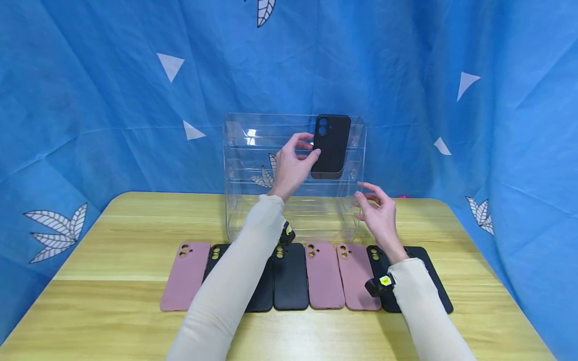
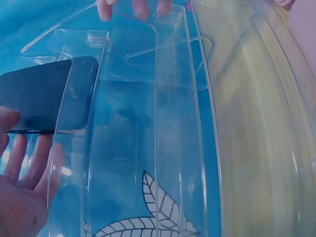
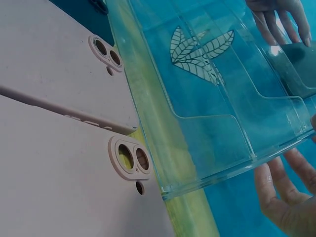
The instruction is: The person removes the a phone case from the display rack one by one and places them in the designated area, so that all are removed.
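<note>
standing upright in clear rack (image 1: 253, 150) top tier, black case (image 1: 331, 145) only pinched at its edge by left hand (image 1: 291, 168), right hand (image 1: 377, 210) loose & empty — case could tip fwd & drop onto table w/ loose pinch.

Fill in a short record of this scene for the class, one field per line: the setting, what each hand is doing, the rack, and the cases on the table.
Setting: wooden table in front of a blue cloth backdrop
Left hand: touches the edge of a black phone case standing upright on the rack's upper tier
Right hand: open, fingers relaxed, beside the rack's right end, holding nothing
Rack: clear tiered display rack at the back of the table
Row of cases: pink cases and black cases flat on the table, camera holes towards the rack
</note>
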{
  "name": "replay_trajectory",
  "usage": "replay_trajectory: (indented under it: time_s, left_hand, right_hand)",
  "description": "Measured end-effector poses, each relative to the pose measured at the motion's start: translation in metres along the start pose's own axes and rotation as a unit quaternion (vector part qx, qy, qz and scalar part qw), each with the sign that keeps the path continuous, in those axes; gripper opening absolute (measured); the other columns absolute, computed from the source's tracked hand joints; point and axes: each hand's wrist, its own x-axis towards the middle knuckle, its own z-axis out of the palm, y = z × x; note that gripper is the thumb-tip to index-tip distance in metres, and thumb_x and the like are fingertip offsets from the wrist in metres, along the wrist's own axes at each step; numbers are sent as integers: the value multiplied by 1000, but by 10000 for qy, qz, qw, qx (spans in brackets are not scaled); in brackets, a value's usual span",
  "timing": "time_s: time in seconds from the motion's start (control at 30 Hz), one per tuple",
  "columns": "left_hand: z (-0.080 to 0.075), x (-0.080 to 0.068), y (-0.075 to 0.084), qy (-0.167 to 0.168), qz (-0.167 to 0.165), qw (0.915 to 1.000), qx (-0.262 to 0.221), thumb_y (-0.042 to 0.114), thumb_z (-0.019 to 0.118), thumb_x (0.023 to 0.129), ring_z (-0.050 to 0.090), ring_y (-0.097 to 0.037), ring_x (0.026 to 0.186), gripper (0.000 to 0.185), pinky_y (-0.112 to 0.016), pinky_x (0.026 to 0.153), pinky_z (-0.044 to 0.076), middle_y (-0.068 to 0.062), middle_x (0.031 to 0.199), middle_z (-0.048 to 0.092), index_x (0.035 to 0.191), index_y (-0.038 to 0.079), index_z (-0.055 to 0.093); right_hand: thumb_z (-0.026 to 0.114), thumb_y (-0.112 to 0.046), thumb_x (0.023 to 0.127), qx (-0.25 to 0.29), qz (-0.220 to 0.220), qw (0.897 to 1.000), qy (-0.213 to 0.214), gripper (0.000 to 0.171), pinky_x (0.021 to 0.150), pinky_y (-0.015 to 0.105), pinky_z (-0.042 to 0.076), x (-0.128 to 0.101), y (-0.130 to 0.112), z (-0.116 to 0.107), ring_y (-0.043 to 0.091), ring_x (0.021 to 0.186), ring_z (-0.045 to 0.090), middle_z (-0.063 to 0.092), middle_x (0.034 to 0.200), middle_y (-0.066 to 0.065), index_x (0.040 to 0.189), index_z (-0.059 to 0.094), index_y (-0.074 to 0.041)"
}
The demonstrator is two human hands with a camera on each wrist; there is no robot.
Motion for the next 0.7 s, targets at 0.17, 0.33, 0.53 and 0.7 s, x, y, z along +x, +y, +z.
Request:
replay_trajectory:
  time_s: [0.17, 0.33, 0.53, 0.7]
  left_hand:
    - [2, 0, 0, 93, 1, 10000, 15, 21, 73, 96, 73, -22, 89, 33, -34, 81, 63, -6, 109, 70, 128, 19, 65]
    - [2, 0, 1, 92, -12, 10000, -36, 20, 72, 96, 73, -22, 91, 32, -34, 82, 62, -6, 110, 71, 128, 20, 65]
    - [-1, 0, 3, 15, -8, 9999, -138, 19, 72, 97, 74, -23, 94, 33, -34, 83, 62, -7, 113, 71, 128, 20, 64]
    - [-3, 0, 2, -55, 25, 9996, -275, 16, 71, 97, 73, -25, 95, 33, -34, 84, 62, -8, 114, 69, 129, 19, 63]
  right_hand:
    - [61, -29, 104, -34, -14, 10000, 3, 39, 70, 26, 64, 0, 0, 0, 21, 98, 72, 61, 113, 2, 140, 60, -13]
    - [60, -29, 104, -92, -29, 10000, -14, 40, 71, 27, 64, 0, -1, 0, 18, 97, 71, 61, 115, 4, 140, 59, -12]
    - [59, -29, 105, -194, -19, 9998, -15, 40, 72, 26, 64, 0, -2, 0, 13, 95, 70, 60, 121, 13, 142, 58, -12]
    - [59, -29, 105, -179, -27, 9998, -39, 41, 73, 27, 64, -1, -2, 0, 16, 97, 70, 60, 120, 11, 142, 58, -12]
